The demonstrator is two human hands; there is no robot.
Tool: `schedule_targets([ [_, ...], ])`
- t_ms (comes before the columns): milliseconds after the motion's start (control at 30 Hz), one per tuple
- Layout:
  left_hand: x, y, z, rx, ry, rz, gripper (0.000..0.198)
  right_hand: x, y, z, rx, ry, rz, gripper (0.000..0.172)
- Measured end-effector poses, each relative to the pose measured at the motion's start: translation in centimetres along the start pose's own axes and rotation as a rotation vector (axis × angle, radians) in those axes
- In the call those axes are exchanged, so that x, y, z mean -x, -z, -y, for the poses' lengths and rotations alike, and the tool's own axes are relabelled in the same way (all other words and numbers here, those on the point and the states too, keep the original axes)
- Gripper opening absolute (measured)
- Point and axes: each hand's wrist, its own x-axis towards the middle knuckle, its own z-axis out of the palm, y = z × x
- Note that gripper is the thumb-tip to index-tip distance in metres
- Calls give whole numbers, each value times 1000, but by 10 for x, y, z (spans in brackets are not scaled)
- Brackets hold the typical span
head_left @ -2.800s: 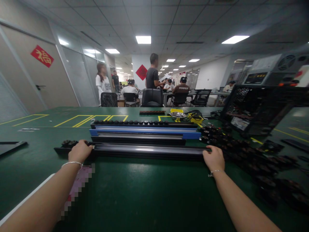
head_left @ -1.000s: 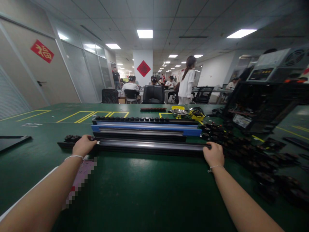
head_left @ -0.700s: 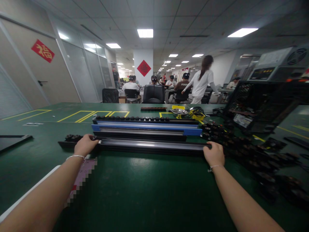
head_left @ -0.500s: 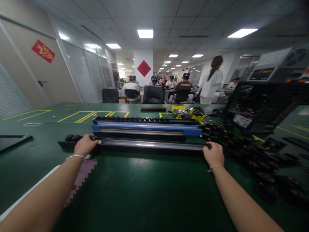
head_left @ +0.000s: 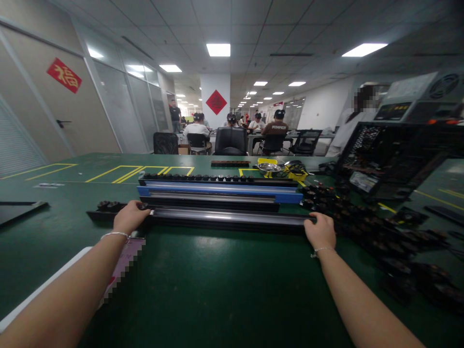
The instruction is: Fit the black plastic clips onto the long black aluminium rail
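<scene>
A long black rail with a shiny metal strip (head_left: 224, 217) lies across the green table (head_left: 217, 285) in front of me. My left hand (head_left: 128, 217) is curled over its left part, beside a few small black caps (head_left: 105, 205). My right hand (head_left: 319, 231) is curled round the rail's right end. Both wrists wear thin bracelets. Behind it lie a second black rail (head_left: 213, 199) on a blue bar (head_left: 290, 197) and a third rail topped with a row of black knobs (head_left: 203, 179).
A heap of small black parts (head_left: 380, 232) spreads over the table on the right, in front of an open black computer case (head_left: 391, 159). A metal dish (head_left: 267, 167) sits at the back. Office chairs and seated people fill the room beyond.
My hands and the rail have stayed put. A person in white has walked from the middle of the room to the right, behind the computer case.
</scene>
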Motion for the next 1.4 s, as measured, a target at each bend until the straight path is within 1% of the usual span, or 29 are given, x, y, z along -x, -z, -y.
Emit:
schedule_targets([
  [433, 4, 0, -5, 12, -10, 5, 54, 1, 2, 1, 16, 0, 12, 40],
  [733, 8, 2, -9, 8, 5, 19, 54, 0, -2, -1, -8, 1, -25, 38],
  [833, 9, 2, -11, 10, 6, 21, 55, 0, -1, -1, -3, -7, -13, 38],
  [1133, 9, 2, -11, 10, 9, 18, 54, 0, -2, -1, -8, 5, -20, 38],
  [1400, 5, -2, -8, 21, -7, 12, 54, 0, -1, 0, -2, 3, -12, 38],
])
